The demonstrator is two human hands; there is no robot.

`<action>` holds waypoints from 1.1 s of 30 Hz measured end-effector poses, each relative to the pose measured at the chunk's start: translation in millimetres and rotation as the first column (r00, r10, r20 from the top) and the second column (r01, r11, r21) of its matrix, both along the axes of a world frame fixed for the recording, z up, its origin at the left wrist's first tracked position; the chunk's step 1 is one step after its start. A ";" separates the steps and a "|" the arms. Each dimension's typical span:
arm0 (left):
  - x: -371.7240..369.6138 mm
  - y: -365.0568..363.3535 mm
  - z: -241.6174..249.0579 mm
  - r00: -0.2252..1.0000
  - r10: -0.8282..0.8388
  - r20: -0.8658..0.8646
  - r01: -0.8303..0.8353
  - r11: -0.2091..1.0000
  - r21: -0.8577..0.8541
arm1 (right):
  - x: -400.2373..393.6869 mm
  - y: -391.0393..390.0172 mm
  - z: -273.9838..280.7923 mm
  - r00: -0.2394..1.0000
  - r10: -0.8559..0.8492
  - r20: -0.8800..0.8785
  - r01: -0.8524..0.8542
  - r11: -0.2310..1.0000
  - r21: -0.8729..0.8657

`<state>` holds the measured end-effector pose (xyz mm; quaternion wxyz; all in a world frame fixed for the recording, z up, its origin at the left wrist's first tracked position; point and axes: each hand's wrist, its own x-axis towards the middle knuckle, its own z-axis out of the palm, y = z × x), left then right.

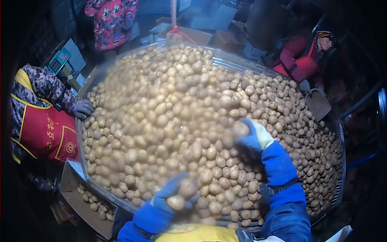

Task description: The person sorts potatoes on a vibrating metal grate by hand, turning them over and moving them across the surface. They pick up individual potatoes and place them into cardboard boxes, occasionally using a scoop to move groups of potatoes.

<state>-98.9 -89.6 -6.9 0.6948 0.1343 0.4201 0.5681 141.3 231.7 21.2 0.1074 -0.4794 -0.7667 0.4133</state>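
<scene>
Left hand [171,197], blue glove: closed around two potatoes [176,202], low at the near edge of the potato heap [169,117]. One potato in the palm, a second above it against the fingers.
Right hand [254,135], blue-and-pale glove: raised over the right flank of the heap, curled on one potato [240,129]; motion blur, so grip firmness uncertain.
Heap: piled high on a round sorting table [338,133], slopes steep, potatoes reaching the rim on all sides.
Box [80,197] below the table's near-left edge, a few potatoes inside.
Around the table: a co-worker in a red apron [48,133], grey gloved hand [82,108] on the left rim; another in a red jacket [300,58] far right with a scoop [318,104]; a third in a floral jacket [111,20] at the back.

Risks, as judged:
- Two potatoes in one glove: upper one loosely seated, likely to slip out and bruise or roll off the near rim.
- Pulling from the slope: loosened neighbours liable to slide, spilling over the rim or past the box.
- Thick gloves: dull feel, weak pinch on dusty skins.
- Scoop working the far right: possible clash with the right hand.
</scene>
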 end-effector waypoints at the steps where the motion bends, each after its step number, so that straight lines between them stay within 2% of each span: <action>1: 4.2 0.0 -1.4 0.997 0.005 -0.083 -0.002 0.999 0.046 | -8.9 10.8 3.9 0.998 0.019 -0.056 -0.019 1.000 0.003; 2: 6.0 0.5 -2.9 0.986 0.016 -0.164 0.000 0.996 0.094 | -20.9 18.1 8.7 1.000 0.022 -0.011 -0.020 0.984 0.174; 3: 4.4 1.6 -4.1 0.990 0.008 -0.142 0.004 0.996 0.085 | -35.9 28.7 14.7 1.000 0.011 0.004 -0.012 0.985 0.173; 5: -1.4 3.9 -6.7 0.995 0.000 -0.098 0.006 0.998 0.069 | -58.9 64.0 -3.7 0.991 0.107 0.081 -0.132 0.879 0.458; 7: -11.7 5.0 -11.4 0.994 -0.005 0.110 0.002 1.000 0.026 | -86.0 81.4 9.3 0.980 0.177 0.093 -0.190 0.969 0.160; 8: -15.3 5.5 -14.1 0.977 -0.005 0.213 0.004 1.000 0.004 | -91.8 103.4 -13.5 0.943 0.231 0.239 -0.292 0.920 0.261; 9: -16.5 6.1 -18.9 0.954 0.006 0.299 -0.015 1.000 0.028 | -104.8 100.9 -19.6 0.893 0.179 0.412 -0.259 0.955 0.147; 10: -18.3 7.2 -22.8 0.924 0.016 0.381 -0.039 0.998 0.052 | -114.2 96.7 -23.8 0.879 0.157 0.451 -0.263 0.947 0.182; 12: -15.6 1.3 -22.2 0.937 0.061 0.345 -0.091 0.993 0.071 | -118.6 76.4 -23.4 0.895 0.121 0.429 -0.246 0.937 0.249; 14: -5.4 6.2 2.1 0.988 0.118 0.096 -0.126 0.988 0.090 | -111.0 66.4 -26.1 0.950 0.089 0.298 -0.183 0.934 0.306; 15: -2.9 8.1 0.8 0.990 0.142 0.028 -0.143 0.988 0.063 | -108.7 68.4 -31.3 0.971 0.083 0.226 -0.156 0.931 0.329; 16: -1.4 9.3 -3.0 0.986 0.163 -0.043 -0.161 0.986 0.034 | -101.4 85.7 -61.7 0.985 0.088 0.147 -0.132 0.936 0.326; 17: -0.1 7.9 -4.0 0.977 0.181 -0.114 -0.181 0.983 0.003 | -92.3 90.2 -72.8 0.995 0.060 -0.076 -0.044 0.978 0.203; 18: -0.2 6.4 -0.9 0.976 0.195 -0.097 -0.194 0.981 0.021 | -83.6 93.9 -82.8 0.956 0.003 -0.294 0.017 0.998 0.065; 19: -1.7 6.5 3.5 0.974 0.210 -0.080 -0.208 0.977 0.037 | -85.6 66.0 -49.9 0.896 -0.022 -0.444 0.021 1.000 -0.007; 20: -2.8 5.2 7.4 0.972 0.226 -0.064 -0.222 0.973 0.055 | -81.8 43.3 -33.5 0.776 -0.235 -0.585 0.080 0.957 -0.278; 21: -6.5 3.8 0.7 0.952 0.270 0.144 -0.280 0.959 0.048 | -76.9 25.4 -27.1 0.619 -0.460 -0.637 0.077 0.842 -0.534; 23: -16.4 3.8 -29.3 0.783 0.323 0.531 -0.382 0.924 0.002 | -75.8 10.8 -43.4 0.511 -0.460 -0.726 -0.050 0.828 -0.559; 24: -14.5 1.5 -30.6 0.878 0.347 0.331 -0.387 0.920 0.061 | -80.5 1.3 -42.2 0.451 -0.461 -0.765 -0.119 0.818 -0.563; 25: -12.5 -0.6 -31.3 0.922 0.371 0.108 -0.382 0.919 0.102 | -83.0 -6.7 -39.4 0.521 -0.301 -0.799 -0.091 0.911 -0.402; 26: -12.2 -6.9 -30.9 0.905 0.394 0.162 -0.416 0.900 0.131 | -84.3 -14.9 -37.4 0.589 -0.139 -0.796 -0.077 0.971 -0.227; 28: -11.6 -23.9 -30.5 0.894 0.401 0.200 -0.438 0.876 0.202 | -84.5 -22.0 -31.5 0.613 -0.256 -0.747 -0.123 0.904 -0.411; 29: -11.8 -33.6 -29.9 0.902 0.391 0.184 -0.428 0.868 0.250 | -89.7 -25.1 -23.1 0.699 -0.201 -0.686 -0.148 0.898 -0.414; 31: -7.8 -45.1 -22.0 0.871 0.425 0.246 -0.474 0.857 0.201 | -100.7 -34.1 -11.0 0.838 -0.070 -0.541 -0.200 0.884 -0.423; 32: -5.9 -50.1 -22.7 0.850 0.447 0.279 -0.499 0.852 0.157 | -107.3 -30.8 -43.1 0.843 0.190 -0.504 -0.319 0.930 -0.183; 33: -4.0 -55.2 -23.4 0.827 0.470 0.309 -0.523 0.845 0.112 | -116.9 -42.3 -43.2 0.858 0.309 -0.411 -0.376 0.922 -0.091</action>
